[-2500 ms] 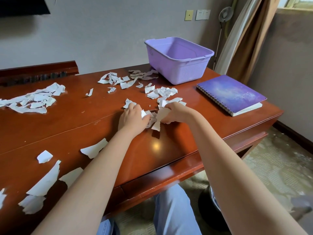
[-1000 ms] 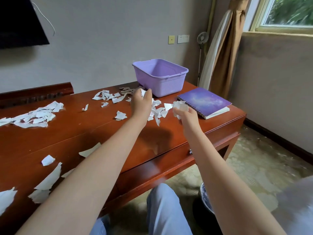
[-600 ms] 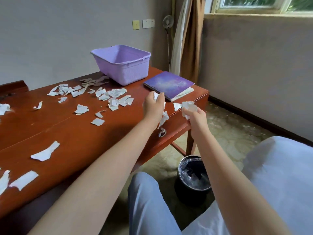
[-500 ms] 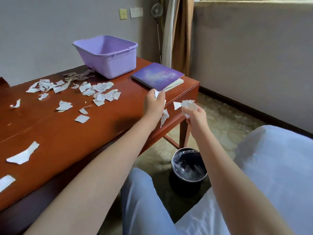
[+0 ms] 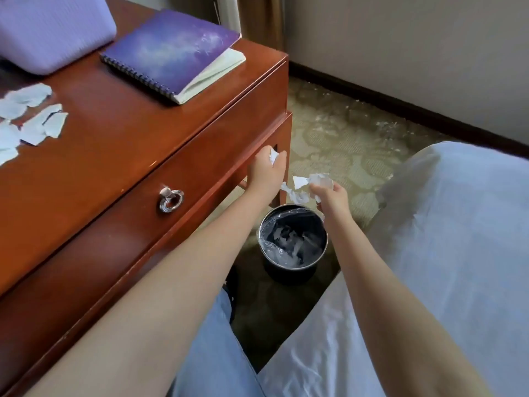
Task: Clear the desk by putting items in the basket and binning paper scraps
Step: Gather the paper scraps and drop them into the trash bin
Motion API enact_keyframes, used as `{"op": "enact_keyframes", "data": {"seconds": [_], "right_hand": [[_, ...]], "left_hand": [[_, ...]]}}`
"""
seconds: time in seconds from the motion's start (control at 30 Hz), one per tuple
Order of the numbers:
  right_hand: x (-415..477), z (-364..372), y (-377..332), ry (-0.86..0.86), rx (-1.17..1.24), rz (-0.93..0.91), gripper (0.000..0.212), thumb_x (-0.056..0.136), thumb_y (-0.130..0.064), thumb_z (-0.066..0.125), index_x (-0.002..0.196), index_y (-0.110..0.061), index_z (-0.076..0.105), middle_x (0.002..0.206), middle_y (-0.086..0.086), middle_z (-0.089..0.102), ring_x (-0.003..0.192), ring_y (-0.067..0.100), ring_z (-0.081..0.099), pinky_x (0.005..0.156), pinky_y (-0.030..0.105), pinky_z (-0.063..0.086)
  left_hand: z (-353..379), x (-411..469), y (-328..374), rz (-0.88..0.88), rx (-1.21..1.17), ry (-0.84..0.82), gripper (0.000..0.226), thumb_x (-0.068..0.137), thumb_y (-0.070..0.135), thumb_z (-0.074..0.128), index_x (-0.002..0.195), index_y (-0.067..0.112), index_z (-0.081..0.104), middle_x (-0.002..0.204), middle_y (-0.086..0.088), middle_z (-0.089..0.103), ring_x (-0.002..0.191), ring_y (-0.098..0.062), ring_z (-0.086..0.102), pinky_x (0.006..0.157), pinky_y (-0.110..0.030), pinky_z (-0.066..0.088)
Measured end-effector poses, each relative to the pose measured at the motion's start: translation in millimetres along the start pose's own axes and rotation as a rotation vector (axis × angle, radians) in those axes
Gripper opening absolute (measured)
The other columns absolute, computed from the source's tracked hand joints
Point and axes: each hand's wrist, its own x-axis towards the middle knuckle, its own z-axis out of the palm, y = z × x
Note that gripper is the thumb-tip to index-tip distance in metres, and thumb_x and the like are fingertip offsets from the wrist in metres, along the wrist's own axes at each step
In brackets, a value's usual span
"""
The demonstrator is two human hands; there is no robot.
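Left hand [image 5: 264, 174], centre frame: fingers closed on white paper scraps [image 5: 273, 157]. Right hand [image 5: 329, 196], just right of it: fingers pinching crumpled scraps [image 5: 317, 180], above the black lined bin [image 5: 293, 242] on the floor. Loose scraps [image 5: 31, 118] left edge, on the counter [image 5: 120, 133]. Purple basket [image 5: 48, 30] upper left; spiral notebook [image 5: 171, 50] beside it.

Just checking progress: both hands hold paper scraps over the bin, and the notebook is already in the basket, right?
Not quite. In the head view the notebook lies on the desk beside the basket. Both hands, left and right, do hold scraps above the bin.
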Motion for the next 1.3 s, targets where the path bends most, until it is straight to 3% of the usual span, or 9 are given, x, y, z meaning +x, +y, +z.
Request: {"op": "enact_keyframes", "data": {"seconds": [0.23, 0.43, 0.6, 0.77, 0.9, 1.0, 1.1, 1.2, 1.3], "right_hand": [[59.6, -4.1, 69.3, 0.058, -0.084, 0.156, 0.027, 0.083, -0.008, 0.060, 0.109, -0.013, 0.056, 0.082, -0.004, 0.054, 0.071, 0.010, 0.047, 0.063, 0.024, 0.037], [95.9, -2.4, 110.7, 0.080, -0.320, 0.248, 0.035, 0.088, -0.019, 0.057, 0.121, -0.008, 0.058, 0.098, 0.004, 0.058, 0.096, 0.026, 0.057, 0.089, 0.039, 0.048], [110.8, -3.1, 126.2, 0.028, -0.566, 0.275, 0.036, 0.093, -0.031, 0.049, 0.113, -0.003, 0.061, 0.087, 0.002, 0.058, 0.088, 0.027, 0.059, 0.078, 0.034, 0.046], [121.0, -4.1, 139.7, -0.077, -0.641, 0.313, 0.031, 0.091, -0.020, 0.053, 0.115, -0.003, 0.061, 0.108, 0.012, 0.065, 0.101, 0.032, 0.062, 0.089, 0.040, 0.050], [126.8, -0.7, 147.5, -0.146, -0.651, 0.348, 0.031, 0.088, -0.022, 0.059, 0.116, -0.010, 0.061, 0.101, 0.011, 0.068, 0.097, 0.028, 0.064, 0.091, 0.041, 0.053], [130.9, -1.1, 152.3, -0.123, -0.620, 0.318, 0.032, 0.088, -0.022, 0.059, 0.118, -0.014, 0.062, 0.105, 0.009, 0.068, 0.099, 0.027, 0.063, 0.091, 0.042, 0.053], [134.8, -4.8, 153.5, -0.056, -0.529, 0.307, 0.025, 0.089, -0.022, 0.056, 0.113, -0.016, 0.062, 0.104, 0.006, 0.067, 0.094, 0.024, 0.064, 0.085, 0.039, 0.054], [139.0, -5.9, 150.2, 0.017, -0.313, 0.344, 0.015, 0.091, -0.017, 0.054, 0.102, -0.014, 0.062, 0.088, 0.003, 0.065, 0.074, 0.017, 0.060, 0.065, 0.028, 0.049], [139.6, -5.2, 145.0, 0.050, -0.205, 0.364, 0.010, 0.092, -0.012, 0.051, 0.097, -0.014, 0.059, 0.083, 0.002, 0.062, 0.063, 0.012, 0.054, 0.058, 0.023, 0.042]], "left_hand": [[47.7, 29.7, -64.1, -0.148, 0.112, -0.093, 0.041, 0.096, 0.024, 0.045, 0.063, 0.016, 0.024, 0.065, -0.003, 0.032, 0.070, -0.020, 0.046, 0.060, -0.030, 0.029], [78.9, 43.3, -106.8, -0.228, 0.230, -0.154, 0.041, 0.097, 0.023, 0.043, 0.063, 0.016, 0.022, 0.065, 0.001, 0.027, 0.056, -0.013, 0.022, 0.051, -0.028, 0.019], [98.2, 49.7, -128.7, -0.317, 0.281, -0.192, 0.041, 0.098, 0.024, 0.042, 0.063, 0.015, 0.021, 0.065, 0.002, 0.027, 0.055, -0.012, 0.022, 0.050, -0.028, 0.020], [112.3, 54.9, -145.7, -0.381, 0.328, -0.232, 0.042, 0.096, 0.025, 0.046, 0.062, 0.014, 0.023, 0.063, 0.000, 0.027, 0.055, -0.014, 0.025, 0.048, -0.029, 0.019], [118.8, 54.6, -155.0, -0.431, 0.378, -0.287, 0.040, 0.096, 0.027, 0.046, 0.063, 0.014, 0.026, 0.071, -0.002, 0.035, 0.070, -0.024, 0.036, 0.052, -0.032, 0.023], [122.1, 55.0, -159.9, -0.456, 0.371, -0.325, 0.026, 0.096, 0.026, 0.046, 0.093, 0.000, 0.052, 0.104, -0.019, 0.055, 0.104, -0.036, 0.052, 0.074, -0.038, 0.040], [123.9, 55.4, -165.6, -0.517, 0.356, -0.366, 0.038, 0.096, 0.025, 0.045, 0.124, -0.001, 0.046, 0.122, -0.015, 0.051, 0.114, -0.033, 0.050, 0.081, -0.034, 0.041], [127.8, 55.2, -167.6, -0.584, 0.271, -0.388, 0.016, 0.094, 0.022, 0.047, 0.098, 0.007, 0.052, 0.093, -0.007, 0.047, 0.093, -0.030, 0.052, 0.074, -0.034, 0.040], [131.0, 53.9, -166.4, -0.676, 0.156, -0.383, 0.026, 0.089, 0.018, 0.050, 0.066, 0.013, 0.039, 0.066, -0.007, 0.037, 0.065, -0.025, 0.043, 0.062, -0.030, 0.038]]}}
